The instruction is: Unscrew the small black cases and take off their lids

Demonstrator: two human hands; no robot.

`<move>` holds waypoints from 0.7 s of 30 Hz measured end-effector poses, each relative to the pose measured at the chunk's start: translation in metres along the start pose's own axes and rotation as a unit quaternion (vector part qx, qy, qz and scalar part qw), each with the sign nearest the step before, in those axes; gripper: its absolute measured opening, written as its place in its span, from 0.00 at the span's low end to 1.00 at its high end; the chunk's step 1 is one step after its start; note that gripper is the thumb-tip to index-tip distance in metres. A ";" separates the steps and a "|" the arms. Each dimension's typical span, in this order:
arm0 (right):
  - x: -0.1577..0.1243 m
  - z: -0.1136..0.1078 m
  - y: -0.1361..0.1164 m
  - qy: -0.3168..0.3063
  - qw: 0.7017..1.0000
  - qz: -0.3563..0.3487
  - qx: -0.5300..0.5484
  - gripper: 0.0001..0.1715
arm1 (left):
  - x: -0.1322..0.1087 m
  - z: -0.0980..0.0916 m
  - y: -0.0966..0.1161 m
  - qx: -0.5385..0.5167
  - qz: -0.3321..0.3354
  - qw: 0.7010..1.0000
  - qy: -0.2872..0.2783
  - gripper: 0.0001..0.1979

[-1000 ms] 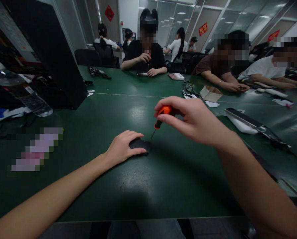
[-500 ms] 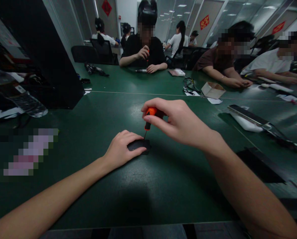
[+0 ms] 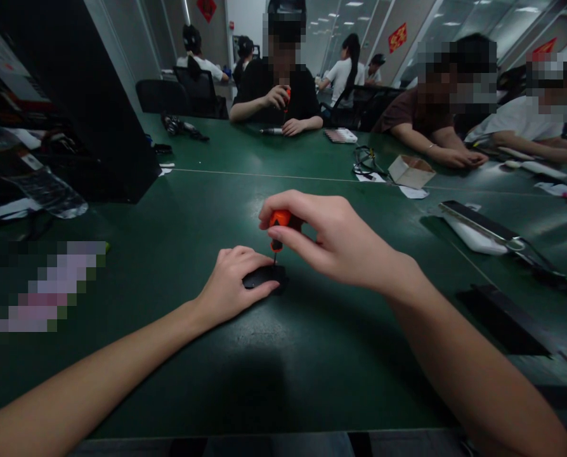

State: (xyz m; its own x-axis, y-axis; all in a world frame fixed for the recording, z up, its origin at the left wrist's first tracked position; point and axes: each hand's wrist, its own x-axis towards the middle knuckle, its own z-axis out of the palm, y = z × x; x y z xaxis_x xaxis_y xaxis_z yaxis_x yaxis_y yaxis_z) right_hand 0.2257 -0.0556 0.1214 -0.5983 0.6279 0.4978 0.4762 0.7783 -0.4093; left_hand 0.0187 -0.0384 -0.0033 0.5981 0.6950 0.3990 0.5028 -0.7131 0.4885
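On the green table (image 3: 207,381), a small black flat object (image 3: 260,277) lies under my left hand (image 3: 233,279). Thumb and fingers clasp it from both sides, and its exact kind is hard to make out. Above it, my right hand (image 3: 319,235) is closed round the orange and black handle of a screwdriver (image 3: 280,220). The screwdriver stands nearly upright, and its thin shaft reaches down to the black object near its right end. The tip itself is too small to make out.
A plastic bottle (image 3: 50,184) and a dark upright panel (image 3: 88,114) stand at left. To the right are a small open box (image 3: 411,171), cables (image 3: 366,162), a long black device (image 3: 478,219) and a black flat piece (image 3: 507,320). Across the table a person (image 3: 276,95) holds another screwdriver.
My right hand and the screwdriver's handle have shifted slightly left, so the shaft stands more upright. My left hand still holds the black object. The whole view has shifted slightly.
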 end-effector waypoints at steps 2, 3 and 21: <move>0.000 0.002 0.000 -0.003 1.000 -0.023 -0.012 0.08 | 0.000 0.001 -0.001 -0.012 0.007 1.000 0.005 0.16; -0.001 0.003 -0.001 -0.006 0.999 -0.033 -0.019 0.08 | 0.000 0.002 -0.001 -0.017 0.008 1.000 0.008 0.16; -0.001 0.002 -0.003 -0.011 0.998 -0.014 -0.058 0.08 | 0.000 0.002 -0.001 -0.053 0.005 0.998 0.017 0.15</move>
State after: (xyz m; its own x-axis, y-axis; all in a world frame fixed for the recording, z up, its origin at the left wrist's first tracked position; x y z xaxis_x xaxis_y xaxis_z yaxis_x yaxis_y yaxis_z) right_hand 0.2231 -0.0586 0.1206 -0.6262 0.6060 0.4905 0.5296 0.7924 -0.3029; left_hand 0.0197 -0.0378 -0.0048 0.5812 0.6913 0.4293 0.4266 -0.7081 0.5626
